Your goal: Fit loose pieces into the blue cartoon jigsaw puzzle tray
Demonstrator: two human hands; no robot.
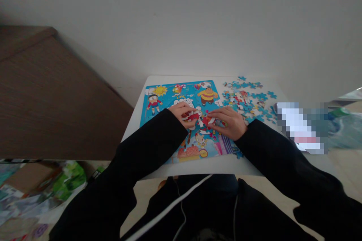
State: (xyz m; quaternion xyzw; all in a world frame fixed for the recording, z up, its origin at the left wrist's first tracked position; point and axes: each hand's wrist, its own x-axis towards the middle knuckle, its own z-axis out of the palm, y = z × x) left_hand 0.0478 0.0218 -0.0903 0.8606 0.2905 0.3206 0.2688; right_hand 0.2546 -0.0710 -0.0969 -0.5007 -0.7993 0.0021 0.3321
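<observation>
While the left hand (183, 114) pinches a red-and-white puzzle piece (191, 116), its long axis running sideways toward the right hand (229, 121) lying flat beside it, the puzzle board (169, 96) beneath looks largely filled, loose pieces (246, 96) remaining beyond the right hand.

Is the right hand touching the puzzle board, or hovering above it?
Touching. In the head view the right hand lies flat on the puzzle board, fingers pressed onto the pieces at its middle, with no gap showing beneath them.
</observation>
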